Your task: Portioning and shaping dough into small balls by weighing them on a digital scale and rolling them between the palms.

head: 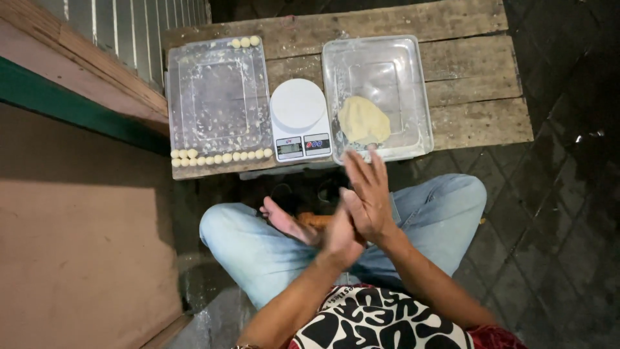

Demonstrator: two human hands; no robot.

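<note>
Head view, as I read it from my station: the person sits cross-legged on dark paving in pale blue jeans point(439, 213), facing a low table of weathered wooden planks point(478, 84). The left hand point(339, 236) and the right hand point(368, 194) are pressed together palm to palm above the lap, the right laid across the left, fingers extended and flat. I cannot tell whether anything lies between the palms; neither hand is clenched, and neither touches the table.

On the table I note, left to right: a clear rectangular plastic tray point(219, 97), floury inside, with a row of small pale yellow dough balls point(219, 157) lined along its near edge and three more point(245, 42) at its far right corner; a white digital kitchen scale point(298, 119) with a round platform, just beside the tray; and a clear rectangular plastic tub point(413, 84) holding a flattish pale yellow lump of dough point(363, 121) against its near left side. The hands are nearest this tub, just short of its near rim.

A bare foot point(284, 220) shows beneath the hands.
</note>
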